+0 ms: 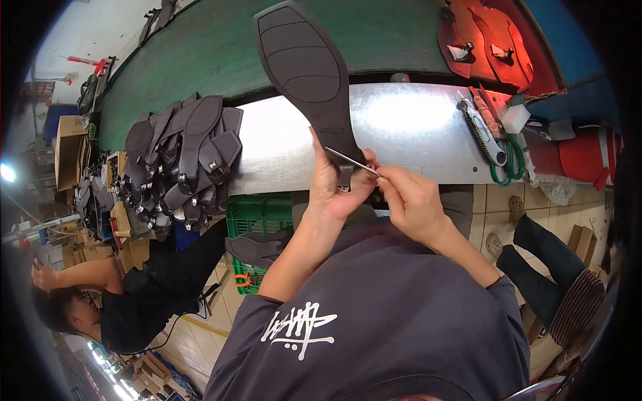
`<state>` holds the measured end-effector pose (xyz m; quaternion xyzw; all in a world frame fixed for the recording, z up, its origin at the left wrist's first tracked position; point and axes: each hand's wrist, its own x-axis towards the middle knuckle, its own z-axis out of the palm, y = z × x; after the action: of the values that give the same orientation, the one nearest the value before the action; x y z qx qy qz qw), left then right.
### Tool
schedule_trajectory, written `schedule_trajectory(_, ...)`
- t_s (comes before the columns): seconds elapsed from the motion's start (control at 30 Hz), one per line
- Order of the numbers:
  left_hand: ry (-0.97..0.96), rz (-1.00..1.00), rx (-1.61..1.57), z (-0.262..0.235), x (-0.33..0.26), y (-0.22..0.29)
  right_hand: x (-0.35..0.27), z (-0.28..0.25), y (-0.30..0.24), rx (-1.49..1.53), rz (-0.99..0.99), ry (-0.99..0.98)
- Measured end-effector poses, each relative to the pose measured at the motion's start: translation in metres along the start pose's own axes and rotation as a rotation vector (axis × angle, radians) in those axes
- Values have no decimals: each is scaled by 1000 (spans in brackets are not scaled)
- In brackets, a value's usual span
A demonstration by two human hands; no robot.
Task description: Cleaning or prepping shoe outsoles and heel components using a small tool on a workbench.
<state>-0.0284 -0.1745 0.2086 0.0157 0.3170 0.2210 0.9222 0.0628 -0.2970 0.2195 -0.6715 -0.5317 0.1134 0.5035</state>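
Observation:
My left hand [328, 190] grips the narrow heel end of a dark brown sandal sole [311, 67], its wide toe end pointing up and away over the bench. The sole has stitched lines across the toe part and a short strap with a small metal piece [344, 188] at the heel. In my right hand [413, 204] is a thin metal rod [344, 157], pinched between thumb and fingers. It lies slantwise across the heel end, its tip pointing up and left. My right fingers hide the rod's near end, so its exact kind does not show.
Left on the bench [414, 113] is a heap of similar soles [184, 134]. At right lie a utility knife [483, 134] and a green-handled tool [511, 160]. Red-lit soles [485, 40] rest farther back. A green crate [257, 206] stands below; one person [134, 307] is left, another's legs [545, 267] right.

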Motion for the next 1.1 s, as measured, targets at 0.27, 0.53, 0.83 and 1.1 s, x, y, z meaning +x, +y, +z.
schedule_trajectory(0.27, 90, 205, 283, -10, 13, -3, -4, 7, 8, -150, 27, -89)
schedule_trajectory(0.53, 151, 31, 82, -3, 15, -2, -8, 13, 11, -51, 67, -11)
schedule_trajectory(0.83, 153, 28, 88, -8, 16, -3, -10, 17, 8, -39, 91, -164)
schedule_trajectory(1.1, 203, -4, 177, -22, 23, 3, -12, 10, 8, -36, 80, -277)
